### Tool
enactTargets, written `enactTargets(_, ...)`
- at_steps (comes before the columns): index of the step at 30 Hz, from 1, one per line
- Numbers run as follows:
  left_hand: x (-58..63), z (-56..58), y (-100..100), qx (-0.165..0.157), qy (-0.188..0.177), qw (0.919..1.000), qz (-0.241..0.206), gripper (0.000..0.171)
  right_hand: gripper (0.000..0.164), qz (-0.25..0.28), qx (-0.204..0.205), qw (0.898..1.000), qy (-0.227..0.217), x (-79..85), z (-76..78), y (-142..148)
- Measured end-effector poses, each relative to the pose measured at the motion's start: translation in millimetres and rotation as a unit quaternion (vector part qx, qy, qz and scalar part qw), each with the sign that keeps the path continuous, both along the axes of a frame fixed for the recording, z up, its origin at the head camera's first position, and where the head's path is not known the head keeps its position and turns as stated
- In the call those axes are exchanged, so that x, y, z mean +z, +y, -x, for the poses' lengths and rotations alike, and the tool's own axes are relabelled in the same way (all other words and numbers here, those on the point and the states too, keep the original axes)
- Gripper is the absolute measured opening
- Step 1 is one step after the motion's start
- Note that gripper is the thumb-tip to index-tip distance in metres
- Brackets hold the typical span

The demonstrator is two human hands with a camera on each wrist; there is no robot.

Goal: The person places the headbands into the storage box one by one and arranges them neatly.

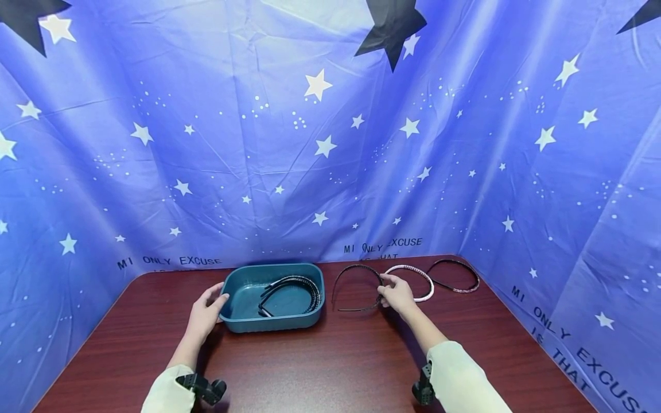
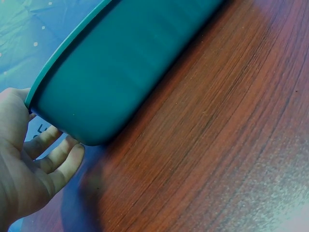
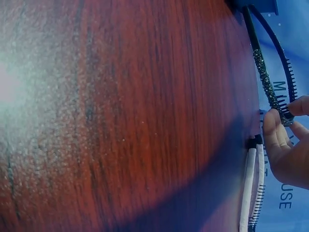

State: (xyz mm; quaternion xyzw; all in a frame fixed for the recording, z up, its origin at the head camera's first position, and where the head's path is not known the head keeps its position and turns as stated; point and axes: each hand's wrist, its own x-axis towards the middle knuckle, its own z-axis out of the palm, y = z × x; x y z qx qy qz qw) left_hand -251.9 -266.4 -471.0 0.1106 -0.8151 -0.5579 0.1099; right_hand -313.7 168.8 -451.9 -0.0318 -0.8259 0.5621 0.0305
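Note:
My left hand (image 1: 206, 312) grips the left end of a teal plastic basin (image 1: 273, 326), thumb at the rim and fingers against the outer wall. Inside the basin, toward its right side, lie several dark headbands (image 1: 313, 291). To the right of the basin, my right hand (image 1: 397, 295) pinches a black toothed headband (image 3: 262, 70) with a glittery outer surface. It is held by its curved part, with the ends pointing left toward the basin. A white headband (image 1: 431, 285) lies just beyond and right of that hand, partly hidden by it.
Another dark headband (image 1: 467, 289) with a patterned band lies at the far right of the reddish wooden table (image 1: 310, 367). A blue star-printed cloth (image 1: 289, 172) hangs behind the table and along both sides.

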Motion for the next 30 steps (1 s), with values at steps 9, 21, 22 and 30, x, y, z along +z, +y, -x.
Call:
enactTargets(9,1.3,-0.8,0,-0.001,-0.005,1.0,0.003,0.045,0.047,0.029,0.003,1.0,0.008,3.5,-4.3,-2)
enactTargets(21,2.4,-1.3,1,0.0,-0.005,0.9999,0.013,0.045,0.046,0.069,0.012,0.997,0.013,8.7,-6.5,-3)
enactTargets(22,2.4,-1.4,1,0.0,-0.004,0.9999,0.013,0.045,0.046,0.074,0.013,0.997,0.013,9.2,-6.7,-3)
enactTargets(30,1.2,-2.1,0,-0.002,-0.005,0.9999,0.016,0.046,0.047,0.106,0.021,0.994,0.011,16.2,-9.9,-8)
